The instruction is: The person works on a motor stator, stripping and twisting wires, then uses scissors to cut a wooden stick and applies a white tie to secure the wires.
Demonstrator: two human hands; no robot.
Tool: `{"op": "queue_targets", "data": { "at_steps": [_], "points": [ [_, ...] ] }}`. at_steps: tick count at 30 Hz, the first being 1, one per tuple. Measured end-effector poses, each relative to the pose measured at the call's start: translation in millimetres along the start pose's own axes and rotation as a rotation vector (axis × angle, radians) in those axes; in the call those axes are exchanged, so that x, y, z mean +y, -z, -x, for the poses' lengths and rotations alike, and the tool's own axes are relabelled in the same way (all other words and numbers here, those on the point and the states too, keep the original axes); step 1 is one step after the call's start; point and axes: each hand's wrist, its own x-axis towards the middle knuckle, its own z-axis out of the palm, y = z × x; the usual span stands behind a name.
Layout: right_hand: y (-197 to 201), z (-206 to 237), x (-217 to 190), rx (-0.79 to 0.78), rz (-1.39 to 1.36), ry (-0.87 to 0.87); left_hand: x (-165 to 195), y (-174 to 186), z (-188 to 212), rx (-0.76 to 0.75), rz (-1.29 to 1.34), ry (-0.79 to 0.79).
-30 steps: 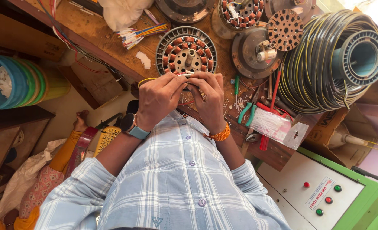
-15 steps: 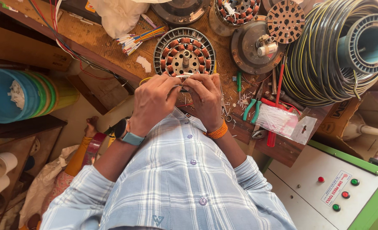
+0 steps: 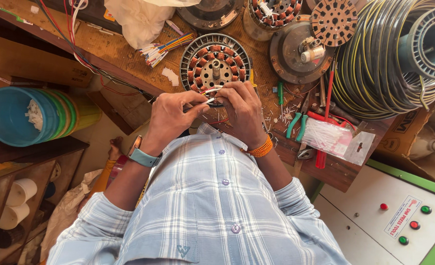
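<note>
Just above the centre of the frame, a thin white wire is pinched between the fingertips of both hands, right at the lower rim of the round metal stator with copper-wound coils. The left hand is seen curled, thumb and forefinger closed on one end of the wire; the right hand is bent over it from the other side, fingers clenched on the same strand. A teal-strapped wristwatch is worn on the left wrist and an orange beaded bracelet on the right.

The stator is laid flat on the scuffed wooden workbench, touching the fingers. To its upper left, a bundle of multicoloured sleeved wires is spread; a white plastic bag is found above that. At the right of the hands, green-handled pliers and a red-handled tool are lying beside a clear plastic packet. A large coil of black cable with yellow stripes is filling the upper right. Stacked blue and green plastic bowls are held on a shelf at the left edge
</note>
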Motion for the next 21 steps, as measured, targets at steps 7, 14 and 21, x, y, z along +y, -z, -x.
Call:
{"op": "queue_targets", "data": {
  "at_steps": [7, 14, 21],
  "points": [
    [7.6, -3.9, 0.3, -0.064, 0.011, 0.013, 2.7, 2.6, -9.2, -0.178, 0.356, 0.158],
    [9.2, -3.3, 2.5, -0.052, -0.001, 0.064, 3.6, -0.6, -13.6, -0.148, 0.353, 0.202],
    [3.9, -0.4, 5.7, 0.002, -0.015, 0.117, 0.8, 1.3, -7.3, -0.040, 0.121, -0.068]
  ]
}}
